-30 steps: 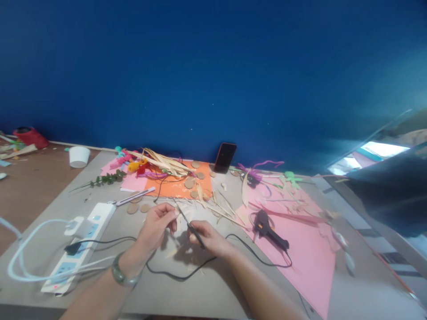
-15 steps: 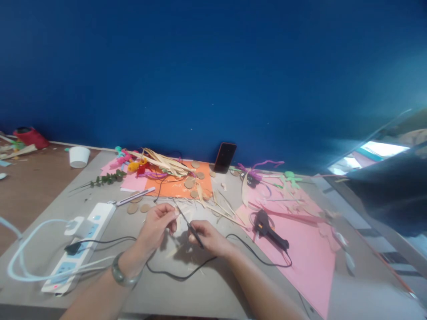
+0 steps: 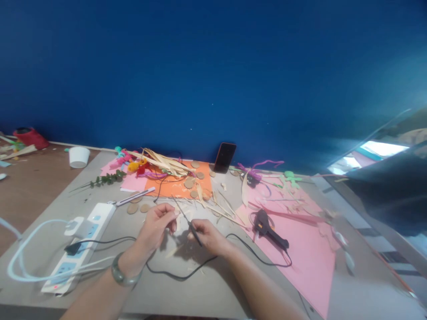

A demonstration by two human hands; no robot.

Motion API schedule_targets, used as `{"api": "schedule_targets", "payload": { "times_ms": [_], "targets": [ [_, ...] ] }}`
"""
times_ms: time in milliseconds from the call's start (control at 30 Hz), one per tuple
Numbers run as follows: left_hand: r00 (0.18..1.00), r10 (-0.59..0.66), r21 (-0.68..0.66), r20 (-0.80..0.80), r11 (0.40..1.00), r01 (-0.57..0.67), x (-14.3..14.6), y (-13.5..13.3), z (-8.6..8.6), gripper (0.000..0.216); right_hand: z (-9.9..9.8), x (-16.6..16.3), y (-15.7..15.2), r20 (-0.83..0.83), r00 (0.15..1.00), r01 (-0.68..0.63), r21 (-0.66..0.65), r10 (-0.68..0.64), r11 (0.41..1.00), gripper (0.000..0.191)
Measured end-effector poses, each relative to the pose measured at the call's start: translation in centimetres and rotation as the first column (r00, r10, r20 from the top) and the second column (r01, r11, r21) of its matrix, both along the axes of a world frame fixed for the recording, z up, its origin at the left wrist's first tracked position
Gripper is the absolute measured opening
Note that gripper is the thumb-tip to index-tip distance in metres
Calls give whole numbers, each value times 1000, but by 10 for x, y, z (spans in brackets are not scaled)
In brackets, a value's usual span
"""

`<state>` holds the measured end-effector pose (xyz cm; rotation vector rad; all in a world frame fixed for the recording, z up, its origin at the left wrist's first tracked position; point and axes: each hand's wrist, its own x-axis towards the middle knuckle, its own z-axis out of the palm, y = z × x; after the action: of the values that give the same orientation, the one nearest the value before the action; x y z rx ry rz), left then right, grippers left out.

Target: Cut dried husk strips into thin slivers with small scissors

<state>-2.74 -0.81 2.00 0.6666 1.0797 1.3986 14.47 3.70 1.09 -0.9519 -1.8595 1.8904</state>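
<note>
My right hand (image 3: 206, 236) is closed around a slim tool (image 3: 195, 233) with a dark handle and a thin, pointed shaft. Its exact kind is not clear. The shaft slants up and to the left, past the fingertips of my left hand (image 3: 156, 226). Those fingers are pinched together, and a small pale bit seems to show at the tips, too small to name. Pale shavings (image 3: 172, 252) lie on the grey table (image 3: 180, 293) below both hands. Just beyond them are strips of dry husk (image 3: 220, 210).
A black glue gun (image 3: 268, 229) lies on pink paper (image 3: 310, 266) at right, its cord passing under my hands. At left are a white power strip (image 3: 96, 218) and a utility knife (image 3: 136, 196). A phone (image 3: 225, 157) leans on the blue wall; wooden discs (image 3: 132, 208) lie about.
The tool in my right hand has tilted a little, its tip shifting slightly left and up. My left hand stays in its place.
</note>
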Motion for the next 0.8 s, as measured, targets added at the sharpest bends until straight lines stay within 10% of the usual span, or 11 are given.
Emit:
{"api": "schedule_targets", "payload": {
  "times_ms": [300,800],
  "targets": [
    [998,55,24,-38,998,-54,-1,1,1,20,5,1,0,-88,995,-33,33,36,999,47],
    [997,-43,-11,-57,999,42,9,0,-4,22,-8,-3,2,-233,868,451,3,-438,893,30]
  ]
}}
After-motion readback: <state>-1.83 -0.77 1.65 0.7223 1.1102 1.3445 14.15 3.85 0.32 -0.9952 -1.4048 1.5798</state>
